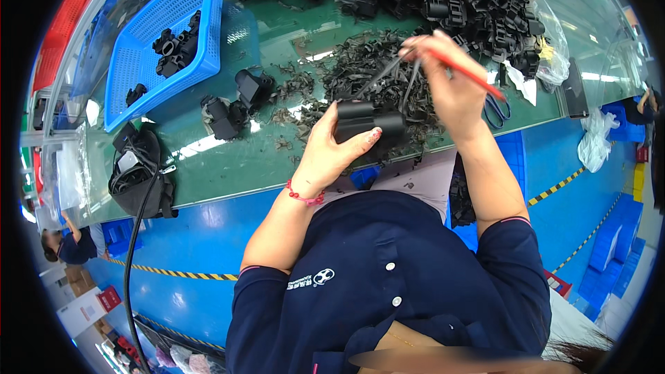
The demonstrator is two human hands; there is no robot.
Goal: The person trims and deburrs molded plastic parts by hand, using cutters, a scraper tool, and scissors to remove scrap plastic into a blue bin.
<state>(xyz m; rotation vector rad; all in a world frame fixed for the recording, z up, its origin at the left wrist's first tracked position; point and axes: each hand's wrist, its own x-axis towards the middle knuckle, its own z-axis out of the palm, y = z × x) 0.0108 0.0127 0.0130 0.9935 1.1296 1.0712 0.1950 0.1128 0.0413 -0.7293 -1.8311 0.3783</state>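
My left hand (339, 142) is closed around a black plastic part (370, 125) with rounded, tube-like sides, held near the table's front edge. Just above and to the right, my right hand (450, 73) grips a slim red-handled tool (467, 73). Two thin grey prongs (382, 77) reach down from its fingers toward the black part; whether they belong to the same tool I cannot tell. Under and behind both hands spreads a heap of black plastic scraps (346, 62). Several loose black parts (253, 88) lie to the left of my left hand.
A large pile of black parts (478, 7) covers the back of the green table (201, 173). At left stands a blue basket (211, 34) holding some parts, with a black bag (145, 180) and cable nearby. Blue-handled scissors (497, 111) and a clear plastic bag (554, 55) lie at right.
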